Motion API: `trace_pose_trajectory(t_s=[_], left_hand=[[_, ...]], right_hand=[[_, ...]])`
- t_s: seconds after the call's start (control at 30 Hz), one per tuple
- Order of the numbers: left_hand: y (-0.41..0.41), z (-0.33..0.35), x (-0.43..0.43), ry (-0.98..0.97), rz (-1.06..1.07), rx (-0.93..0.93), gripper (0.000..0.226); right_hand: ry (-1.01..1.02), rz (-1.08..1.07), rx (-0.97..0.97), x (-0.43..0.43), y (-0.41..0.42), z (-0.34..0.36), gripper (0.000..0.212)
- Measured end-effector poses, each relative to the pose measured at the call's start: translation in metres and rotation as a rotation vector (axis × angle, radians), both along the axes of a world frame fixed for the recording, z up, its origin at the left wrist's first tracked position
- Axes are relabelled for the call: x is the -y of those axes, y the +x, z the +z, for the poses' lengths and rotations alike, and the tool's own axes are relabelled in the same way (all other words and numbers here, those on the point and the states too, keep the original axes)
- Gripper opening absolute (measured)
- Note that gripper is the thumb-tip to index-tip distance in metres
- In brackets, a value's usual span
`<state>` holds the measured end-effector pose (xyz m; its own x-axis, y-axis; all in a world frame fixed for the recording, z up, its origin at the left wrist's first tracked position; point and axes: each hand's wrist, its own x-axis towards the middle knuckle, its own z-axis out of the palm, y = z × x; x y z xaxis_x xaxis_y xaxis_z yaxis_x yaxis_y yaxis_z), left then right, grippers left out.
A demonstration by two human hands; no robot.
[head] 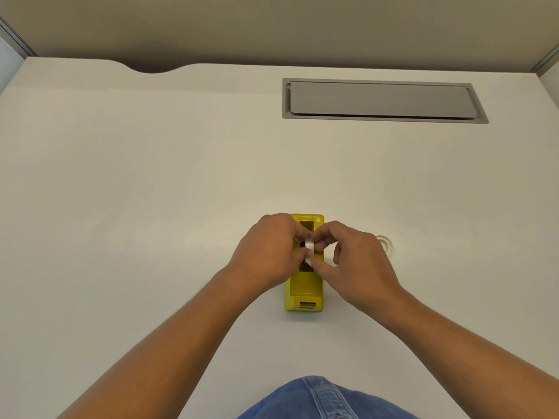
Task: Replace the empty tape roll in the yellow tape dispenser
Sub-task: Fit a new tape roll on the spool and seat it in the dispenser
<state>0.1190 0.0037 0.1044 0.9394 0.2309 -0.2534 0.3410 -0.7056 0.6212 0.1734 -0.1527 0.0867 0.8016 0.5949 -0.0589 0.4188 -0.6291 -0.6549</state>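
Observation:
The yellow tape dispenser (305,290) stands lengthwise on the white desk (151,192), its dark well open at the top. A small whitish tape roll (309,248) sits upright over the well, pinched between the fingers of both hands. My left hand (267,251) grips it from the left and covers the dispenser's left side. My right hand (352,261) grips it from the right. A clear tape roll (384,241) lies flat on the desk just right of my right hand, partly hidden behind it.
A grey cable hatch (381,99) is set flush in the desk at the back right. The desk's far edge has a curved notch (151,69) at the back left. A beige partition wall (272,25) rises behind the desk.

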Motion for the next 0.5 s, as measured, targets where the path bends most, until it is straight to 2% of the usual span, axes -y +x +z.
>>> trace_pose_trajectory(t_s=[0.17, 0.3, 0.5], left_hand=[[0.0004, 0.0046, 0.0, 0.087, -0.09, -0.025, 0.033], [-0.0004, 0.0079, 0.0024, 0.197, -0.139, -0.004, 0.029], [-0.0002, 0.007, -0.0007, 0.188, -0.146, -0.01, 0.029]], right_hand=[[0.017, -0.026, -0.05, -0.0004, -0.001, -0.0025, 0.026], [0.011, -0.079, -0.071, 0.0022, -0.003, -0.0021, 0.024], [-0.015, -0.157, -0.104, 0.0013, -0.007, -0.0038, 0.019]])
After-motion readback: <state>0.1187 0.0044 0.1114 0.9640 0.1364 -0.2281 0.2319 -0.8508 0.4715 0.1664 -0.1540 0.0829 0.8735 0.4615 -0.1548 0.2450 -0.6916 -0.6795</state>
